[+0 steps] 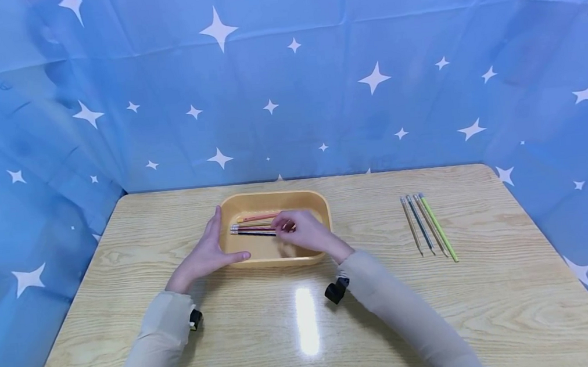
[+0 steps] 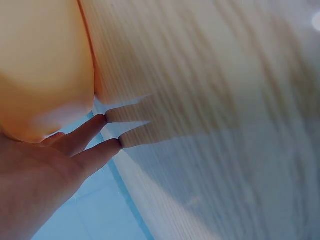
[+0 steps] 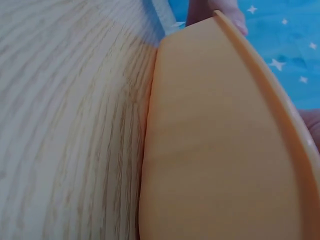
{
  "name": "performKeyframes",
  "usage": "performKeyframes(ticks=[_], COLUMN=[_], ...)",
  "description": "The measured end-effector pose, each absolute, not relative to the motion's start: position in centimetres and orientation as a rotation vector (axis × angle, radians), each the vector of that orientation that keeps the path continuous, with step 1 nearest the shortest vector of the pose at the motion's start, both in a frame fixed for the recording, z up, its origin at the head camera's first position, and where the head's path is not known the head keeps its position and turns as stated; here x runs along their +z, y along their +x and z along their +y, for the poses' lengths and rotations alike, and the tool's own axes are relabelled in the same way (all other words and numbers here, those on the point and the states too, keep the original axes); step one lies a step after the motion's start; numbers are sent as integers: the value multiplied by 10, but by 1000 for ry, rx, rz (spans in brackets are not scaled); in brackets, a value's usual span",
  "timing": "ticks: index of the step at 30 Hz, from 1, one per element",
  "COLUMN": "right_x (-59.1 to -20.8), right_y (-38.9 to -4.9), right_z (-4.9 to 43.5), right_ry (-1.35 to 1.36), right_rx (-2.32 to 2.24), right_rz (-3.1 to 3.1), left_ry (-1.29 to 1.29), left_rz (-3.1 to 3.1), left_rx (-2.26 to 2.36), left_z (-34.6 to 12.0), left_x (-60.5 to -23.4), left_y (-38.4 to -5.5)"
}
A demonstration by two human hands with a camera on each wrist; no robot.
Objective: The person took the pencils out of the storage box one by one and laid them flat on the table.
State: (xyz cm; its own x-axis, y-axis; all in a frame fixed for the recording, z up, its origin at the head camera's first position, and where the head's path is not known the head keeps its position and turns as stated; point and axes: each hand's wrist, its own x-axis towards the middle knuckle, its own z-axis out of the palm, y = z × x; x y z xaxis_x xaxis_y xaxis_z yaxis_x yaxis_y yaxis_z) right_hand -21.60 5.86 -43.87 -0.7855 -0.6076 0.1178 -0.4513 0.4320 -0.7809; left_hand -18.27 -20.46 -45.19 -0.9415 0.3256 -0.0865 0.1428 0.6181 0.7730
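A yellow-orange plastic tray (image 1: 280,262) stands near the table's far edge. Inside, several pencils (image 1: 253,228) lie side by side, eraser ends to the left, with a reddish pencil (image 1: 257,217) behind them. My left hand (image 1: 210,249) rests against the tray's left end, fingers straight along the outer wall and thumb over the near rim. Over the tray, my right hand (image 1: 303,229) has curled fingers and pinches a pencil at the group's right end; the hand hides those ends. In the right wrist view, the tray's outer wall (image 3: 215,140) blocks sight of the pinch.
To the right on the wooden table (image 1: 502,282), several more pencils (image 1: 420,225) lie in a slanted row, with a light green pencil (image 1: 438,227) at its right side. A blue cloth with white stars (image 1: 289,125) hangs behind the table and along its sides.
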Motion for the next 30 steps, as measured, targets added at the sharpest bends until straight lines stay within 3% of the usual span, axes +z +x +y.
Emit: performKeyframes(ticks=[11,30], right_x=[-445,-450], right_y=[-223,-226], right_z=[47,39], right_ry=[-790,-924], right_rx=[-1124,-794], right_rz=[2472,2580], left_ry=[383,386], left_rz=[2621,2629], left_rx=[1232,1235], left_z=[-203,-204], left_x=[-453,-452], left_y=[-183,-183])
